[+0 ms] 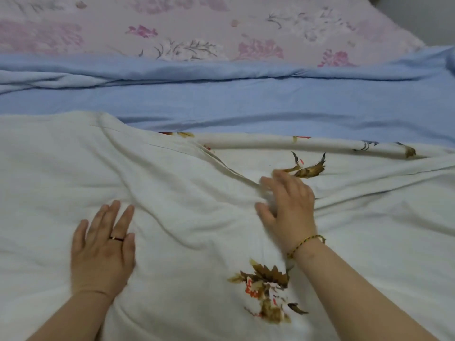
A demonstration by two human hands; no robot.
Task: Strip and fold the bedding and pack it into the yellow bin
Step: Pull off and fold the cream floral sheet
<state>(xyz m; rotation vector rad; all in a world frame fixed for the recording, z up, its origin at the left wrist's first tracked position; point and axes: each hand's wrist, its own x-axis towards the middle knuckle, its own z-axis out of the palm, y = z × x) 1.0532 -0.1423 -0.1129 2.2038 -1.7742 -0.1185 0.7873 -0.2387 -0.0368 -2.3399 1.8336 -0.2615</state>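
A white sheet (172, 193) printed with brown and red leaves covers the near part of the bed, creased and folded over on itself. My left hand (103, 244) lies flat on it with straight fingers, a ring on one finger. My right hand (288, 205), with a braided bracelet at the wrist, presses on the sheet beside a diagonal fold, fingers spread and slightly blurred. Beyond the white sheet lies a blue sheet (246, 99), rumpled along its far edge. The yellow bin is not in view.
A pink floral bed sheet (197, 25) covers the far part of the bed. The bed's corner and a grey floor (423, 18) show at the top right. A rolled edge (307, 143) of the white sheet runs across the right side.
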